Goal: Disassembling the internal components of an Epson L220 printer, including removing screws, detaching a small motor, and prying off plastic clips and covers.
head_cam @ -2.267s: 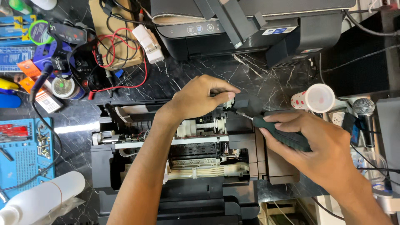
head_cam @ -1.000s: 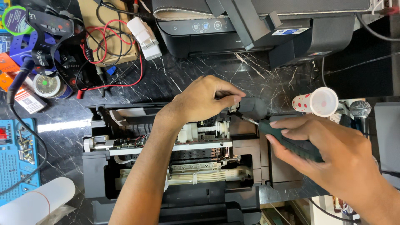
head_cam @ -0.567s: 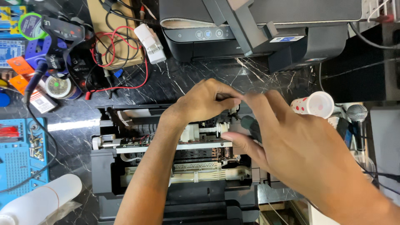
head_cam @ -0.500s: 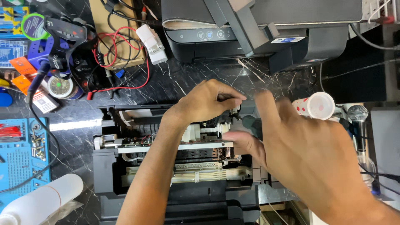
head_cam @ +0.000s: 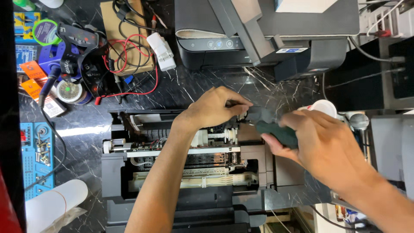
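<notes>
Opened printer (head_cam: 189, 172), cover off, lies on the dark marble bench (head_cam: 181, 92); all positions below are taken from it.

Left hand (head_cam: 215, 108) rests over the printer's far right corner, fingers curled down and pinched on a small dark part there; what exactly is gripped cannot be made out.

Right hand (head_cam: 325, 144) is just off the printer's right edge, fingers wrapped tight around the dark green handle of a screwdriver (head_cam: 276, 133). Handle points toward the left hand; tip is hidden near the left fingertips. Right hand is motion-blurred.

Beyond the printer: a second, intact printer (head_cam: 267, 39). Beyond and to the left: red leads (head_cam: 129, 56), a white adapter (head_cam: 161, 51). Left: blue screw tray (head_cam: 36, 159). Near left: white roll (head_cam: 56, 205). Right: white cup (head_cam: 323, 107), partly behind the right hand.
</notes>
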